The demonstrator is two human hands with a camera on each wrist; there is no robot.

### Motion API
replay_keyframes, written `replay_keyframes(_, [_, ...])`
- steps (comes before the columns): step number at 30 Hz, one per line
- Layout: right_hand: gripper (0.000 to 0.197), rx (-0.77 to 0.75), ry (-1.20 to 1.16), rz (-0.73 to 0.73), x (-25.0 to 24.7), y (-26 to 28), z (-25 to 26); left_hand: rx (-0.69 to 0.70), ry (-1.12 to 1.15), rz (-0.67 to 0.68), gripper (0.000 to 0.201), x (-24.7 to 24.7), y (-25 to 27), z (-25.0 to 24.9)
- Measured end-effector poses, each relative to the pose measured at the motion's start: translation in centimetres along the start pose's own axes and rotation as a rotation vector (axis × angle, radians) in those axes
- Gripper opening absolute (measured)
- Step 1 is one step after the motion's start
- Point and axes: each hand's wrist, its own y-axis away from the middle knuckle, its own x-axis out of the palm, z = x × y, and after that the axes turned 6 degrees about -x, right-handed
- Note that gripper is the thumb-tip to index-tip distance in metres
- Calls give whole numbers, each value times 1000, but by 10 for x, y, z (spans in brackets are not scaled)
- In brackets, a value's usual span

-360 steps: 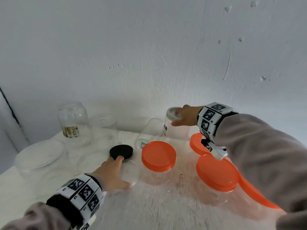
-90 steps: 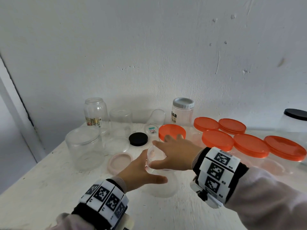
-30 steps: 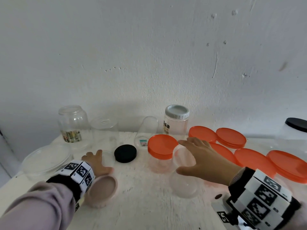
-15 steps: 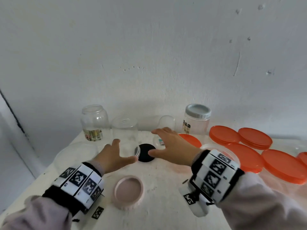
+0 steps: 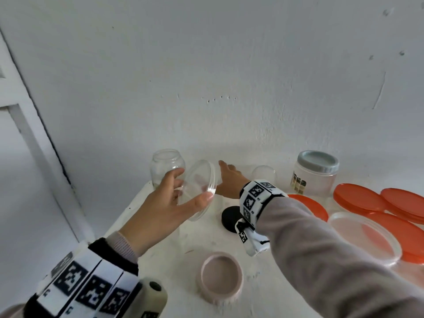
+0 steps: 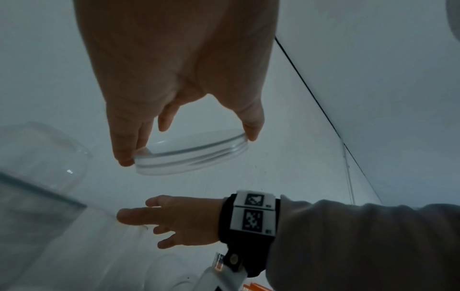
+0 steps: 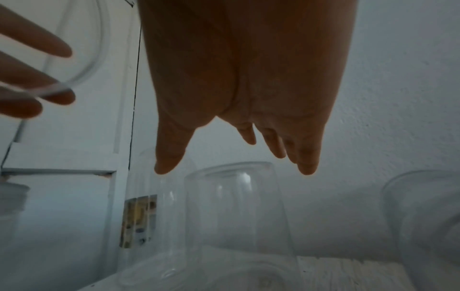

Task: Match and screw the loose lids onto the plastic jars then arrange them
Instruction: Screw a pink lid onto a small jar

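Note:
My left hand (image 5: 183, 191) holds a clear round lid (image 5: 199, 188) off the table, tilted on edge, pinched between thumb and fingers (image 6: 125, 155); the same clear lid (image 6: 191, 155) shows in the left wrist view. My right hand (image 5: 226, 177) reaches past it toward the back wall, fingers straight and holding nothing. Below its fingertips (image 7: 166, 165) stands a clear jar (image 7: 236, 208). A clear glass jar with a label (image 5: 166, 165) stands behind the lid. A black lid (image 5: 230, 218) and a pink lid (image 5: 221, 277) lie on the white table (image 5: 183, 246).
At the right stand a grey-lidded jar (image 5: 315, 172), several orange-lidded jars (image 5: 358, 198) and a clear-lidded jar (image 5: 364, 237). A small clear jar (image 5: 263, 174) lies on its side near the wall. The table's left edge runs beside a white door frame (image 5: 34, 138).
My left hand has picked the clear lid up from the table's left side and raised it. My right hand has moved from above the black lid further back toward the wall.

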Motion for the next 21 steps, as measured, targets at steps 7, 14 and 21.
replay_keyframes(7, [103, 35, 9, -34, 8, -12, 7, -29, 93, 7, 106, -12, -4, 12])
replay_keyframes(14, [99, 100, 38, -99, 5, -4, 5, -23, 100, 11, 104, -16, 2, 12])
replay_keyframes(21, [108, 23, 8, -156, 4, 23, 0, -16, 117, -8, 102, -10, 18, 6])
